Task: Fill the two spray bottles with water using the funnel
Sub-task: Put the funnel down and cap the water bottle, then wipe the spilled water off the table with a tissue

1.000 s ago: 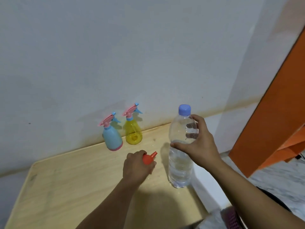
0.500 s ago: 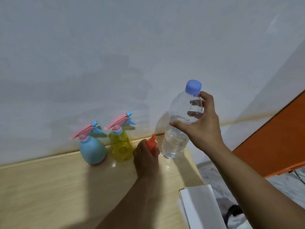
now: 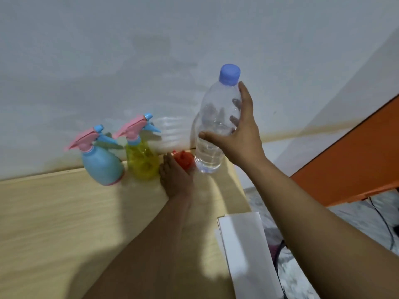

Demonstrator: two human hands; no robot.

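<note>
Two spray bottles stand against the wall at the back of the wooden table [image 3: 54,212]: a blue spray bottle [image 3: 101,165] on the left and a yellow spray bottle [image 3: 141,161] beside it, both with pink trigger heads on. My right hand [image 3: 235,134] grips a clear water bottle [image 3: 216,126] with a purple cap, upright near the table's back right corner and partly filled. My left hand [image 3: 174,178] lies on the table holding an orange funnel [image 3: 183,159], just right of the yellow bottle and left of the water bottle's base.
A white wall runs close behind the bottles. The table's right edge lies just past the water bottle. A white sheet or box [image 3: 246,251] overhangs the front right. An orange cabinet [image 3: 349,156] stands to the right over a marbled floor with a cable.
Both hands have carried the funnel and the water bottle toward the back of the table, close to the spray bottles. The funnel has turned in my left hand.
</note>
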